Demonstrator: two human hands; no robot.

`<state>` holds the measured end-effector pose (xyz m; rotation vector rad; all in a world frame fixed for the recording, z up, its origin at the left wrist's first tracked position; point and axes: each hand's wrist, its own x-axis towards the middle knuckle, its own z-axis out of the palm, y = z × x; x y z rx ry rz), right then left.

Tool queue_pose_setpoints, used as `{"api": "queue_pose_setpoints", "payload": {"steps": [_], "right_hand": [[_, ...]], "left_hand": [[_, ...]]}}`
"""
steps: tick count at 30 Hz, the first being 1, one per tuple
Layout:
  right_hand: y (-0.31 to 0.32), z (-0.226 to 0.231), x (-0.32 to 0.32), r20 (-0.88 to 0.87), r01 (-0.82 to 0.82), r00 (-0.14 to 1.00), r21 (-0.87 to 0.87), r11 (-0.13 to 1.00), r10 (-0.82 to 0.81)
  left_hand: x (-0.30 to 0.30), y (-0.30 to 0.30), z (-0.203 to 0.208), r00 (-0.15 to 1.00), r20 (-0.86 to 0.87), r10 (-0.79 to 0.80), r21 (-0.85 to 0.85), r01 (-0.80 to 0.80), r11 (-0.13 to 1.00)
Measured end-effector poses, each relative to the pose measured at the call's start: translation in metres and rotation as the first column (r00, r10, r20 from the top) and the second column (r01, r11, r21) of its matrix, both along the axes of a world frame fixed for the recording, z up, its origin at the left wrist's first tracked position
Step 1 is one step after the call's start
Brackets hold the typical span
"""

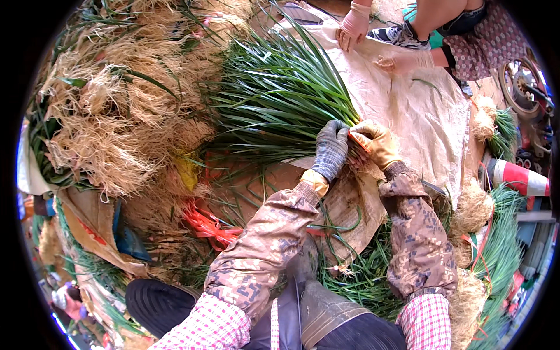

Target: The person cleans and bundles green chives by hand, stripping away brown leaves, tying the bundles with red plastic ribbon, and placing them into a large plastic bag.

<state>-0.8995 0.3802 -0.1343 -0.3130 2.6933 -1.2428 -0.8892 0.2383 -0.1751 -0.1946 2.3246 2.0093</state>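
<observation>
In front of me, a large bunch of green chive-like plants [280, 96] lies with its leaves fanned out up and to the left. My left hand [331, 149], in a grey knit glove, closes around the gathered stems near the root end. Right beside it, my right hand [378, 144] in a yellow glove pinches a red-orange tie strip [357, 140] against the bunch. The two hands nearly touch. Part of the strip and the stem ends are hidden by the gloves. Under the bunch is a beige cloth [420, 128].
A tall heap of plants with pale stringy roots [116, 134] rises at left. Red plastic strips [210, 227] lie left of my forearm. Loose greens [367, 286] are by my knees. Tied bundles [496, 233] and a red-and-white cone [519, 176] line the right. Across, a co-worker's gloved hands [353, 28] touch the cloth.
</observation>
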Motion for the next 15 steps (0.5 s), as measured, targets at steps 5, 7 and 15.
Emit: {"api": "queue_pose_setpoints", "payload": {"steps": [5, 7, 15], "right_hand": [[-0.002, 0.006, 0.003, -0.03, -0.085, 0.996, -0.016, 0.996, 0.085], [-0.007, 0.023, 0.007, -0.02, -0.131, 0.991, 0.088, 0.987, 0.133], [-0.011, -0.005, 0.009, -0.03, 0.145, 0.989, 0.092, 0.985, -0.143]], "left_hand": [[-0.002, -0.003, 0.007, 0.996, 0.089, -0.011, 0.112, 0.001, 0.994], [-0.002, -0.005, 0.008, 0.995, 0.094, -0.021, 0.104, 0.011, 0.995], [-0.004, -0.008, -0.004, 0.995, 0.094, -0.044, 0.181, 0.026, 0.983]]}}
